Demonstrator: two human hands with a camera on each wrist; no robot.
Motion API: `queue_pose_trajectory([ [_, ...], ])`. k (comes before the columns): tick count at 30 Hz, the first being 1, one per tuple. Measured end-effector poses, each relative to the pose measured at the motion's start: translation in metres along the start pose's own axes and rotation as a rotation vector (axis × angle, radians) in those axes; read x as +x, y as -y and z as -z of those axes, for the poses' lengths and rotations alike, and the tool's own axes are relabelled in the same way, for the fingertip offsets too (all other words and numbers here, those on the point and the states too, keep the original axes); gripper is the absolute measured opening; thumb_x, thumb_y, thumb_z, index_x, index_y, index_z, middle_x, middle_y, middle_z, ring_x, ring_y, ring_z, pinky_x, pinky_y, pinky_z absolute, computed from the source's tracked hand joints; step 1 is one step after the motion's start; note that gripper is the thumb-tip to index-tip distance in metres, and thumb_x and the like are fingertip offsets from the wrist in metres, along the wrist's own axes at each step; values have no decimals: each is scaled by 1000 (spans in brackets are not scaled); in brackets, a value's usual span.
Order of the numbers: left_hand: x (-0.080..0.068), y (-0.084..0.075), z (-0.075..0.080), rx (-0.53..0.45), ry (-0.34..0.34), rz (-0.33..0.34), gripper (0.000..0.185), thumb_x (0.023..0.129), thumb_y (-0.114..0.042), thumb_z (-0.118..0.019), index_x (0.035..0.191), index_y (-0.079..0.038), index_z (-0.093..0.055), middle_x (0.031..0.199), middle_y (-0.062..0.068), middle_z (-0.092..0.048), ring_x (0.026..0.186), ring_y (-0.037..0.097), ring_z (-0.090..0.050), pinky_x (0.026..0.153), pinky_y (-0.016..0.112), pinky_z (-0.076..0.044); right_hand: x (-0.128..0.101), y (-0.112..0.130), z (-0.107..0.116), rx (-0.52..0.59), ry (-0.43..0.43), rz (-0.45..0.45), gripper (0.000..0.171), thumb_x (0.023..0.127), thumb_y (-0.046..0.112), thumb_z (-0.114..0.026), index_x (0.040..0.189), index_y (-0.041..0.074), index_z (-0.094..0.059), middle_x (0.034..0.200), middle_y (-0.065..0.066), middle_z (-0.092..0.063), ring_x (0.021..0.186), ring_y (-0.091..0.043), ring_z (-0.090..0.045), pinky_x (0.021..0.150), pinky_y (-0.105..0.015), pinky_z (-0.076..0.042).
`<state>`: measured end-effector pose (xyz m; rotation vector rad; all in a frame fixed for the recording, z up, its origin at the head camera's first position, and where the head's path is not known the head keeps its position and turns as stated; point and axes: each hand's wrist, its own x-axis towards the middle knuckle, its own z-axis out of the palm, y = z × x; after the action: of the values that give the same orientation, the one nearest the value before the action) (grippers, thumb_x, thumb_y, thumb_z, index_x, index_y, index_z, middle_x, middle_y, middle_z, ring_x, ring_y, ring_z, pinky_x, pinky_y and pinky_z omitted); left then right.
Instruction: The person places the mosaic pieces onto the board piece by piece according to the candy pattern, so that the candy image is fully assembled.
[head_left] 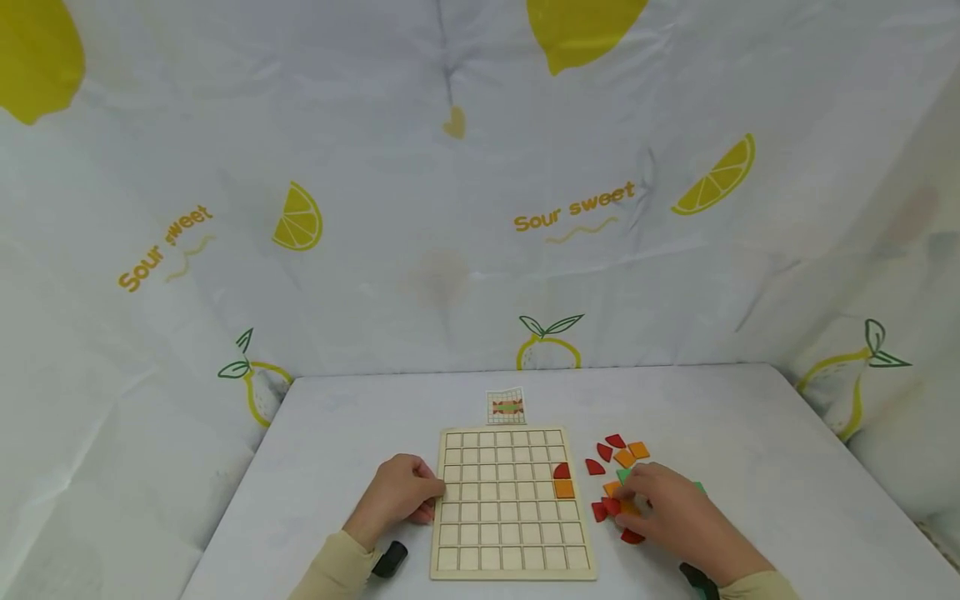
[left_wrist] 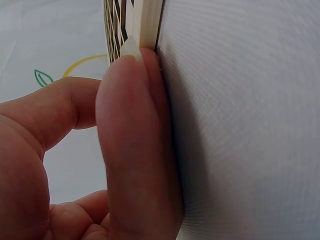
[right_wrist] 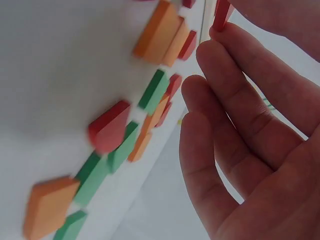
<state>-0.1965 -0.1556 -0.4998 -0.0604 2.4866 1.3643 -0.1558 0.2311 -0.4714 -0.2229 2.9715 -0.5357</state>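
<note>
Your left hand (head_left: 401, 492) rests against the left edge of the pale wooden grid board (head_left: 510, 508) on the white table (head_left: 750, 433), fingers curled and the thumb pressed to the board's rim. Your right hand (head_left: 671, 512) pinches a small red flat piece (right_wrist: 220, 15) at its fingertips, above the loose pile of red, orange and green tiles (head_left: 618, 467) just right of the board.
</note>
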Motion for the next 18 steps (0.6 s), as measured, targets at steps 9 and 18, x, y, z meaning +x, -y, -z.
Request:
queue_pose_trajectory([
  [9,0,0,-1,-5,-2,27,16,84,-19,-73,84,-6,-65,66,6,-68,51,12,-67,51,28,-58,14,19,-8,14,-4,140,18,76,33,-88,87,32,-74,85,18,-59,82,-4,-50,75,-26,-51],
  [18,1,2,-1,-5,-3,29,17,83,-20,-74,83,-6,-65,66,6,-68,52,13,-67,51,29,-58,18,30,-19,1,3,183,15,77,33,-86,89,30,-77,83,21,-57,79,-1,-50,69,-20,-49],
])
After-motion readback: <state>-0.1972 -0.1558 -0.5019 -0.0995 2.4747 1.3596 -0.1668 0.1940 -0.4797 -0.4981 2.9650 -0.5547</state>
